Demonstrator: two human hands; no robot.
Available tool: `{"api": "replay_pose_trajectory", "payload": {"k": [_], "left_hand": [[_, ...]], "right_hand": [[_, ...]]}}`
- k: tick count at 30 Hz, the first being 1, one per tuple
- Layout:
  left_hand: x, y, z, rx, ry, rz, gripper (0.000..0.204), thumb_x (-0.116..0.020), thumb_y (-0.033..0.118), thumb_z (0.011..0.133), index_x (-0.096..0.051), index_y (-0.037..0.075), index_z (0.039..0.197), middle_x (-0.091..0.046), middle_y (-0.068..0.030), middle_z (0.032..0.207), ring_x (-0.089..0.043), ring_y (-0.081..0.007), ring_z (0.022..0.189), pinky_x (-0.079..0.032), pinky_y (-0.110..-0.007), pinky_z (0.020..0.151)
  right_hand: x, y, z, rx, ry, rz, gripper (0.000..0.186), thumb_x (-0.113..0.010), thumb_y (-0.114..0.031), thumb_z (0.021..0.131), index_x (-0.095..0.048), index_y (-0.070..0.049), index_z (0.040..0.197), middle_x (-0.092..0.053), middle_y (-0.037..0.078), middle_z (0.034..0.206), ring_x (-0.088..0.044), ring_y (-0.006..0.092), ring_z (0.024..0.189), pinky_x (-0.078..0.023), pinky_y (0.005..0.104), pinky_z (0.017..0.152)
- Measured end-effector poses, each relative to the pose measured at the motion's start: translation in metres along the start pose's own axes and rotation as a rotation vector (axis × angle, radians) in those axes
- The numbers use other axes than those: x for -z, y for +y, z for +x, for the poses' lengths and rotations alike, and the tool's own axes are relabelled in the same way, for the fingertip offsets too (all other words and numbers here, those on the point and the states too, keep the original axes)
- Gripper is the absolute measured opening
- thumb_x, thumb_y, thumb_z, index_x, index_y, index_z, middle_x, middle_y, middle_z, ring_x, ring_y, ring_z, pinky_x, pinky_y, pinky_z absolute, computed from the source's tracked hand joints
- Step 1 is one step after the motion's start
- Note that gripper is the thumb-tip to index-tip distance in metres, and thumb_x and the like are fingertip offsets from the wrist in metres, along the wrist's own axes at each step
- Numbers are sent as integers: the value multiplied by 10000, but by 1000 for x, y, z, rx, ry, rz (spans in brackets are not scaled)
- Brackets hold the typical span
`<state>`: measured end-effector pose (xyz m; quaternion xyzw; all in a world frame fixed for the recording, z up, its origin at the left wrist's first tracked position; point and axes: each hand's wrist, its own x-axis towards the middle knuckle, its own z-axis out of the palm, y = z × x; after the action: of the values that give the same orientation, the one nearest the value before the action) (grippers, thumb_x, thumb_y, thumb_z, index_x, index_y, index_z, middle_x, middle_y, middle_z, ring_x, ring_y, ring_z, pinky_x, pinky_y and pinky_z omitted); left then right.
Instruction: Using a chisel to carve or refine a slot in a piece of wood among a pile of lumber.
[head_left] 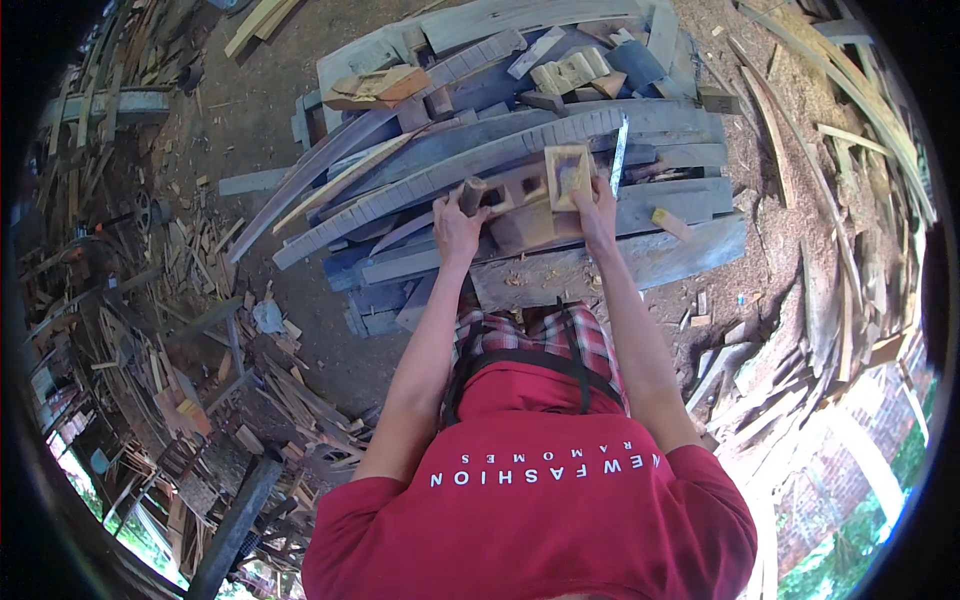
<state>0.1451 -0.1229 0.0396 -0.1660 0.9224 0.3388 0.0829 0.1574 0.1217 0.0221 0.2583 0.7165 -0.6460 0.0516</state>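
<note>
Over the pile of boards, my left hand [457, 230] is closed round a short, dark, round piece of wood [473, 193], its end pointing up. My right hand [598, 213] grips the side of a pale rectangular wooden block [568, 176] with a raised rim and a sunken, darker face. Between the hands lies a brown wooden piece with square holes [515, 187]; whether either hand touches it I cannot tell. Below it is a flat brown wooden surface [525, 228], slightly blurred.
Long planks and a curved, notched strip [400, 195] lie stacked under my hands. A metal ruler-like strip [619, 157] stands beyond my right hand. A small yellow-ended block [671, 223] rests on the right-hand boards. Wood scraps [180, 380] litter the ground at left; long offcuts [825, 290] lie at right.
</note>
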Motion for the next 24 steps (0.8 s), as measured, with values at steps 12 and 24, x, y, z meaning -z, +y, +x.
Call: {"api": "replay_pose_trajectory", "payload": {"k": [12,24], "left_hand": [[-13,2,-2,-24,1,-168,395,-766,246,848,-707,72,1198,-747,-179,1029,-714,-341,1014,-532,-415,868],[2,4,-2,-23,-183,142,562,-815,263,795,-658,118,1315,-715,-206,1164,-666,-388,1120,-532,-469,941]], "right_hand": [[21,7,-8,36,101,7,620,-643,-214,811,-541,71,1352,-645,200,1278,-611,289,1188,-441,363,1043],[27,18,-24,70,165,-165,660,-658,-216,821,-513,73,1396,-639,230,1303,-611,323,1222,-448,387,1050]]}}
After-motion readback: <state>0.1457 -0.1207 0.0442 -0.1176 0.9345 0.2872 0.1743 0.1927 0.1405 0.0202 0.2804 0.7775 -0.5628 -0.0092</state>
